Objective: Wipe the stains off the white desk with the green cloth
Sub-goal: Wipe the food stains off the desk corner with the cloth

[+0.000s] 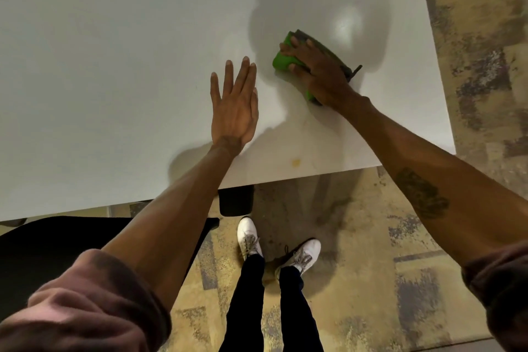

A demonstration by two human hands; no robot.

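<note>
The white desk point(114, 66) fills the upper part of the head view. A folded green cloth point(283, 60) lies on its right side, and my right hand point(317, 71) presses flat on top of it with fingers spread over the fabric. A small yellow-orange stain point(295, 162) sits near the desk's front edge, below and left of the cloth. A faint pale smear point(308, 123) runs between the stain and the cloth. My left hand point(235, 106) rests flat on the desk, fingers straight and together, a little left of the cloth, holding nothing.
The desk's right edge point(437, 66) and front edge point(285, 177) border patterned carpet point(400, 266). A black chair point(43, 251) stands at the lower left, partly under the desk. A dark box point(236, 200) hangs below the front edge. My white shoes point(248, 237) stand on the carpet.
</note>
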